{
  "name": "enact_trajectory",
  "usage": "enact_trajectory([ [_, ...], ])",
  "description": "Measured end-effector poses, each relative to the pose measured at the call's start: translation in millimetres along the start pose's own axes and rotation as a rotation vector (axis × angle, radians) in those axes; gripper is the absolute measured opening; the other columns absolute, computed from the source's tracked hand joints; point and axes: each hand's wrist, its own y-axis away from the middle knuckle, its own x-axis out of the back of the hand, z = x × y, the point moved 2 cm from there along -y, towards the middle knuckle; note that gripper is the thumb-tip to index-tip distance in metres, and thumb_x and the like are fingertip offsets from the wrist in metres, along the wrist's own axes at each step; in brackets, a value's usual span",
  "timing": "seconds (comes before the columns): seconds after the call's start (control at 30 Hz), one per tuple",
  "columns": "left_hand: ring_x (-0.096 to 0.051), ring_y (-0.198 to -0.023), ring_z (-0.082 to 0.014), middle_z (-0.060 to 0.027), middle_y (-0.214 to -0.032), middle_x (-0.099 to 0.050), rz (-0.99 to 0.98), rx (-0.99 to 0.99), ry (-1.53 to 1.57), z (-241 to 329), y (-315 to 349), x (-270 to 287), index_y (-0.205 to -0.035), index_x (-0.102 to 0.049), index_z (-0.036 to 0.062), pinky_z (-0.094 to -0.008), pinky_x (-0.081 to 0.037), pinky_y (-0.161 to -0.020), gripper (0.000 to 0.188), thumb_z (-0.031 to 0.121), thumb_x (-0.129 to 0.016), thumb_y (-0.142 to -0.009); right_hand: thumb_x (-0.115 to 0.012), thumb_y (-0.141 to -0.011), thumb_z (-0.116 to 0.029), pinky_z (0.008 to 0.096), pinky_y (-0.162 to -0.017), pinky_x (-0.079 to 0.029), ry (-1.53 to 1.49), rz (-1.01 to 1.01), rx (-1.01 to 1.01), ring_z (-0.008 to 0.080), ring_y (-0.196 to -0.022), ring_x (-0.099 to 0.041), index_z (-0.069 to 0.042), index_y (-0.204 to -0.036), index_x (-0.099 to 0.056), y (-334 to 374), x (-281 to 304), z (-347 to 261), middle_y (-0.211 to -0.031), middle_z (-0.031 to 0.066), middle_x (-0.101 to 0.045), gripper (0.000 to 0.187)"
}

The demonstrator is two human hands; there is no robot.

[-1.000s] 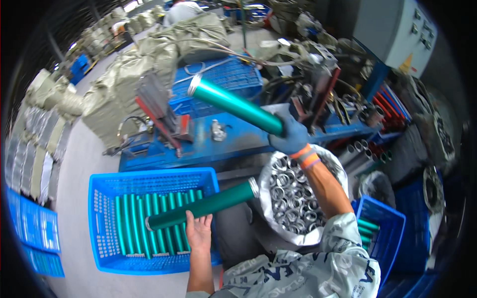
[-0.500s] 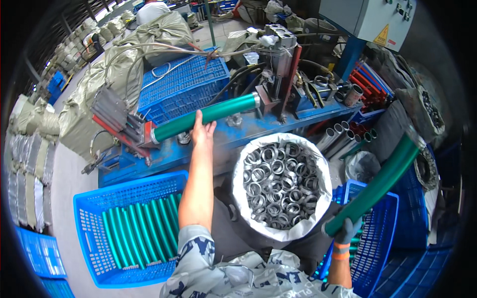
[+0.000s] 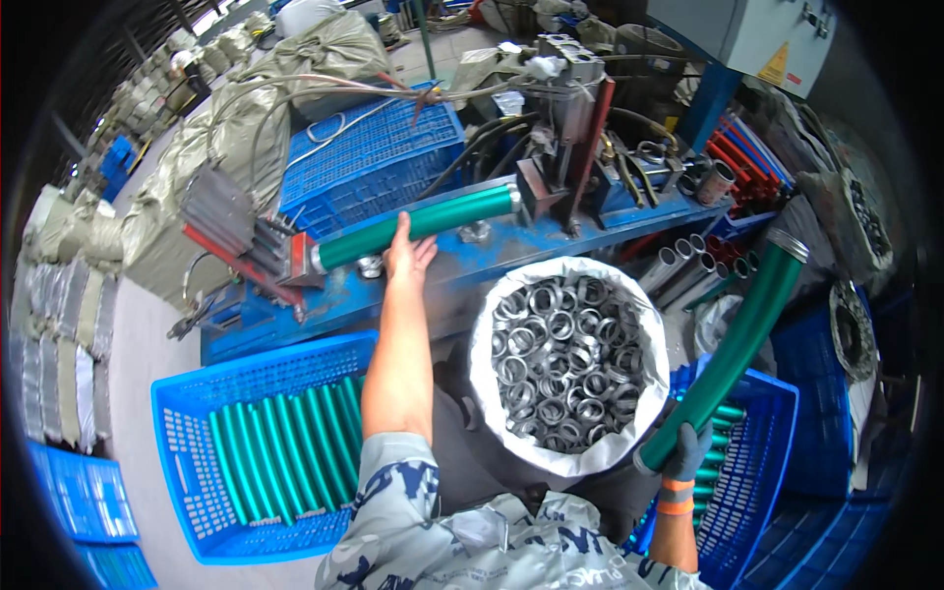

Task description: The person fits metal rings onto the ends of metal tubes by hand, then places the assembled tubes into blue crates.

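A green tube (image 3: 457, 210) with silver rings at its ends lies between the left press head (image 3: 295, 261) and the right press head (image 3: 536, 189) on a blue bench. My bare left hand (image 3: 409, 254) holds it near the middle, thumb across its front and fingers underneath. In my gloved right hand (image 3: 688, 450) is a second green tube (image 3: 733, 359), gripped near its lower end. It slants up to the right, a ridged metal ring (image 3: 789, 244) on its upper end. Between my arms stands a white-lined container (image 3: 482, 393) full of loose metal rings (image 3: 560, 364).
A blue crate (image 3: 172, 462) of green tubes stands at lower left, another blue crate (image 3: 777, 442) at lower right. Bare metal tubes (image 3: 678, 264) lie under the blue bench (image 3: 452, 261). A grey control box (image 3: 757, 39) hangs at upper right. Hoses (image 3: 334, 84) cross behind the bench.
The tube in my right hand has swung leftward and more upright at its upper end. My left hand stays on the tube at the press. The whole view has shifted slightly.
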Motion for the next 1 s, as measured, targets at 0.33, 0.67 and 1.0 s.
enact_trajectory([
  [0.33,-0.07,-0.135,-0.0463,-0.0291,-0.149,-0.068,-0.043,0.088,-0.091,-41.0,-9.5,-12.8,-0.159,-0.057,0.0073,-0.0605,-0.056,-0.109,0.086,0.063,-0.082,-0.099,-0.078,-0.104,-0.011,0.0376,-0.084,-0.064,0.329,0.486,0.265,0.024,-0.093,-0.075,0.001,-0.145,-0.058,37.9,253.9,-24.8,-0.116,0.0125,-0.074,0.048],
  [0.67,-0.059,-0.152,-0.0364,-0.0297,-0.168,-0.054,-0.094,0.269,-0.26,-13.8,-21.6,0.9,-0.166,-0.038,-0.0133,-0.0439,-0.05,-0.128,0.114,0.061,-0.088,-0.095,-0.084,-0.089,-0.067,0.0465,-0.107,-0.059,0.854,0.797,-0.666,0.0394,-0.122,-0.079,0.002,-0.131,-0.078,89.5,435.6,159.0,-0.127,0.0264,-0.082,0.082],
  [1.0,-0.062,-0.15,-0.0325,-0.0243,-0.169,-0.056,-0.043,-0.09,-0.69,-52.7,139.8,79.1,-0.17,-0.04,-0.0038,-0.0422,-0.052,-0.123,0.082,0.044,-0.073,-0.112,-0.079,-0.09,-0.07,0.0478,-0.103,-0.06,0.436,0.724,-0.756,0.0446,-0.117,-0.079,0.013,-0.13,-0.076,-73.6,430.1,292.5,-0.122,0.0315,-0.081,0.092],
])
